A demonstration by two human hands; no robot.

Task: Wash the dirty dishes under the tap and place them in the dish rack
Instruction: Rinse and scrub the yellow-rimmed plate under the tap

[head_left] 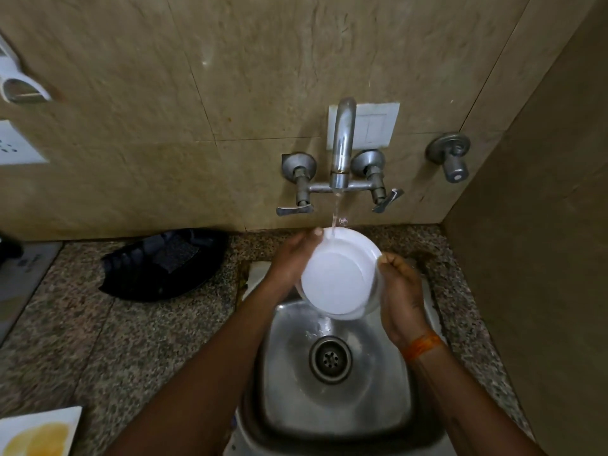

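A white plate point(339, 278) is held tilted over the steel sink point(286, 383), its underside facing me. My left hand point(292, 258) grips its left rim and my right hand point(399, 297) grips its right rim. Water runs from the wall tap point(342, 149) onto the plate's top edge and drips off its lower edge toward the drain point(330, 359). A black dish rack point(164, 263) lies on the granite counter point(131, 337) to the left of the sink.
Two tap levers point(294, 210) point(388, 200) flank the spout, and another valve point(452, 158) sits on the wall at right. A side wall closes off the right. A white plate with yellow food point(39, 434) shows at the bottom left corner.
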